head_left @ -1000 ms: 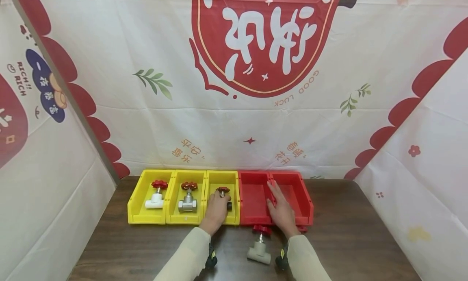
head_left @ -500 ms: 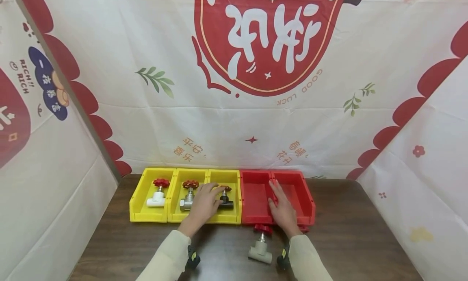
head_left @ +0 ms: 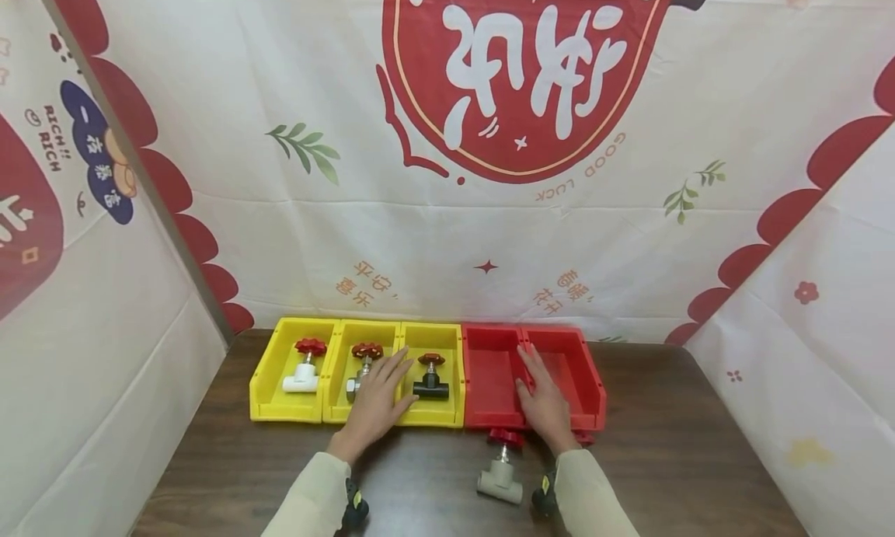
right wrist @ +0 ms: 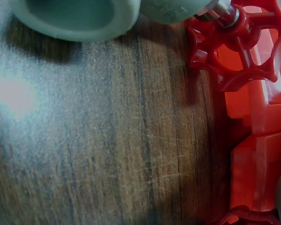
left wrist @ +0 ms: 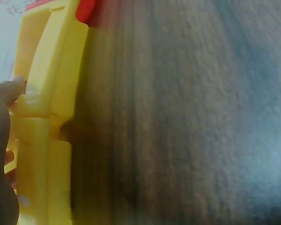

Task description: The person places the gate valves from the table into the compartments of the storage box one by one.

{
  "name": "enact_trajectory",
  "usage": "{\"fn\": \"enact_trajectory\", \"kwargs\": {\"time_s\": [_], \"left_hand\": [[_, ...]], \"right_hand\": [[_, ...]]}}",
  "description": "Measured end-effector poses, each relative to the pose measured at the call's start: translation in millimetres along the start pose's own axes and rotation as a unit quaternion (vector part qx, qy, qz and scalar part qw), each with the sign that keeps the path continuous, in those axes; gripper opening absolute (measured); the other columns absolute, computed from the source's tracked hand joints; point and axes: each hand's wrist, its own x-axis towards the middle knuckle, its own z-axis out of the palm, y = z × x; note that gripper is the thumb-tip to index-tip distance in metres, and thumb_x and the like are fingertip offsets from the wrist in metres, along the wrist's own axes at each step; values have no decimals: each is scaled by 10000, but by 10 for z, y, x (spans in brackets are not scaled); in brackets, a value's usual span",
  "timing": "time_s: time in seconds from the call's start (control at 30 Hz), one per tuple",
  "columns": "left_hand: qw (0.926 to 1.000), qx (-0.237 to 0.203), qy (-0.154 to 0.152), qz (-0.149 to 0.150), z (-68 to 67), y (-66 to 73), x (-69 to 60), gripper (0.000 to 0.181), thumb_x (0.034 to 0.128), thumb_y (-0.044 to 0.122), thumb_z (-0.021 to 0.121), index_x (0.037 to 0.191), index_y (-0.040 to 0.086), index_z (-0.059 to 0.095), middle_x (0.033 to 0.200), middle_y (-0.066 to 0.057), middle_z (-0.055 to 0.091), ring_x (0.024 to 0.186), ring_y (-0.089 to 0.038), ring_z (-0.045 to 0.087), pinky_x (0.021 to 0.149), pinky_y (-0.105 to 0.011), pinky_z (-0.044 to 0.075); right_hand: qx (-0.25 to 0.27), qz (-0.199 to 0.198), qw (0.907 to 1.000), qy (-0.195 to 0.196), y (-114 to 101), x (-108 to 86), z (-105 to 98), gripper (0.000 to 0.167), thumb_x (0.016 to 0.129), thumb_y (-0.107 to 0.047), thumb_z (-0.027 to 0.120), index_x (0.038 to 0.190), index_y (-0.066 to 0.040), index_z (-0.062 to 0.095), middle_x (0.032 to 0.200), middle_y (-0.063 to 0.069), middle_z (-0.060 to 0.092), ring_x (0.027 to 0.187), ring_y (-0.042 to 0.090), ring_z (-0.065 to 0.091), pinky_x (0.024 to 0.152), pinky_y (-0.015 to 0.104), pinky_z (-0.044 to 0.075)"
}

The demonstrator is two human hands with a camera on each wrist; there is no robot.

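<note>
My left hand [head_left: 374, 401] hovers over the front of the middle and right yellow bins, fingers spread and holding nothing. Partly under it lies a metal valve with a red handwheel [head_left: 367, 351]. Just right of its fingers, a black valve [head_left: 431, 385] sits in the right yellow bin [head_left: 447, 416]. A white valve [head_left: 304, 375] lies in the left yellow bin [head_left: 269, 409]. Over the divider of the two red bins [head_left: 492, 366] rests my right hand [head_left: 545, 405], fingers straight. A grey valve [head_left: 500, 479] with a red handwheel stands on the table beside the right wrist.
Another red handwheel [head_left: 583, 437] peeks out in front of the right red bin, mostly hidden by the right wrist. White printed cloth [head_left: 447, 242] walls the back and both sides of the wooden table [head_left: 664, 444].
My left hand has let go of the black valve in the right yellow bin and moved left, its fingers straightening. My right hand has stayed at the red bins.
</note>
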Motion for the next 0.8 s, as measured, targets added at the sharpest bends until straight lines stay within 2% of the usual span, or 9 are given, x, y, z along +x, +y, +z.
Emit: {"fn": "enact_trajectory", "kwargs": {"time_s": [0.13,0.4,0.53,0.63,0.8], "left_hand": [[9998,159,35,70,38,-24,-3,632,839,326,738,1384,111,503,1527,-14,317,1230,-353,408,937,-605,329],[9972,630,216,333,78,-73,-14,596,847,324,715,1371,122,514,1509,-22,344,1072,-282,459,787,-479,373],[9969,460,420,483,101,-86,-34,565,841,241,723,1351,93,531,1491,-55,374,1027,-275,536,788,-478,445],[9966,292,509,583,123,-94,-32,548,844,197,720,1345,76,534,1486,-73,381,963,-249,588,759,-436,493],[9963,301,521,621,171,-110,-8,537,858,209,701,1350,91,520,1497,-66,360,833,-210,595,724,-397,505]], "right_hand": [[7,-1,10000,45,8,-20,4,800,899,-257,655,1489,-483,164,1589,-97,98,1391,328,249,883,623,424],[19,69,9999,74,-16,-69,23,794,900,-243,655,1489,-477,177,1588,-95,106,1391,322,252,897,619,416],[32,40,9999,122,-23,-79,36,796,894,-238,663,1489,-473,188,1586,-99,115,1385,320,266,877,584,451],[14,-30,9998,178,-9,-62,40,799,890,-235,670,1486,-474,195,1584,-98,124,1377,316,281,869,562,466],[15,-302,9994,176,32,-5,12,792,887,-206,678,1502,-415,224,1585,-65,139,1370,321,290,836,519,499]]}}
